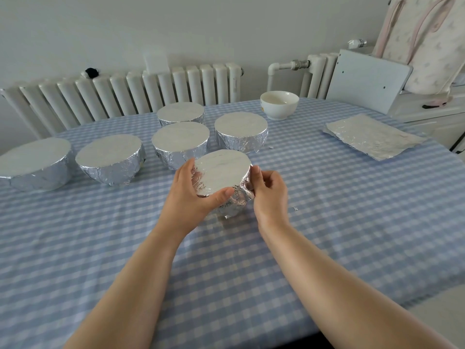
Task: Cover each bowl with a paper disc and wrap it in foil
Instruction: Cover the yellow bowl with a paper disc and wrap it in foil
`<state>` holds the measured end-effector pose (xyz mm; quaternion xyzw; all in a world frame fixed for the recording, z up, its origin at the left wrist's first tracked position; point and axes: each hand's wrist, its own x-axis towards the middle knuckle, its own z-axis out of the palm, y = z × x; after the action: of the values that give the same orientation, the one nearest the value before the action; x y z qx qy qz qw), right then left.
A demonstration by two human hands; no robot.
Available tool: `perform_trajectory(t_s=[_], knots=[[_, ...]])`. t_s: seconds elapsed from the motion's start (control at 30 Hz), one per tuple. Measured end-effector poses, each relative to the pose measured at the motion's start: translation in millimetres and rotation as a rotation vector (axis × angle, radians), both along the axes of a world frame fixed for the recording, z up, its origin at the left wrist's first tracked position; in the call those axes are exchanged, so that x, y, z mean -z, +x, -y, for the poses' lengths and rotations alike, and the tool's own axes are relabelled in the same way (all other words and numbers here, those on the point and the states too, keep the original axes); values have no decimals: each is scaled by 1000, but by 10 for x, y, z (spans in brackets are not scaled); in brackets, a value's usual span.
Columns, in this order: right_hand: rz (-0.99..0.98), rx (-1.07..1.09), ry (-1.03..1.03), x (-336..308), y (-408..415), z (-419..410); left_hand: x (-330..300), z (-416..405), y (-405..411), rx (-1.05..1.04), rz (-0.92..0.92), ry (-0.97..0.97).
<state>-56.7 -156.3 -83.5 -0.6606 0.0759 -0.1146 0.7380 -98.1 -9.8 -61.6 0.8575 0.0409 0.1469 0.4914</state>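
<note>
**Pressing foil down the sixth bowl's side**

Crimping is the step in hand. A small bowl under crinkled silver foil sits on the blue-and-white checked tablecloth, just in front of the five finished foil-wrapped bowls. The left hand cups the bowl's left flank, thumb curled along the near rim and fingers round the far side, holding it steady. The right hand pinches loose foil at the right rim between thumb and fingertips.

What the coming move turns on: the unpressed foil lies on the bowl's right side, straight under the right hand's pinch, while the left side looks smooth already. So the right hand is nearer the work; I judge it should fold downward and inward toward the base, with the left hand bracing or turning the bowl.

Beyond the finished bowls, to the right, a bare white ceramic bowl waits uncovered, and further right of that lies a flat rectangular sheet of silver foil. One bowl appears left to do.
</note>
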Motion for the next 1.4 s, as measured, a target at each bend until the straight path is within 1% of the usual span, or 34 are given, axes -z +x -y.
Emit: perform_trajectory(t_s=[0.07, 0.27, 0.37, 0.57, 0.7, 0.93, 1.1, 1.4], knots=[[-24, -10, 43, 3, 14, -1, 3, -5, 1, -3, 0, 0], [-151, -69, 294, 14, 73, -39, 7, 27, 4, -12, 7, 18], [-177, -61, 357, 24, 88, -58, 17, 39, 6, -18, 8, 24], [-164, -62, 392, 36, 105, -85, 38, 33, 12, -34, 12, 5], [-174, -65, 372, 55, 122, -96, 46, 26, 22, -49, 15, -15], [-207, -63, 444, 86, 123, -108, 62, 38, 23, -60, 34, -38], [-247, -124, 504, 69, 116, -92, 99, 21, 53, -75, 36, -59], [-251, -146, 494, -6, 86, -111, 127, 5, 60, -74, 45, -80]])
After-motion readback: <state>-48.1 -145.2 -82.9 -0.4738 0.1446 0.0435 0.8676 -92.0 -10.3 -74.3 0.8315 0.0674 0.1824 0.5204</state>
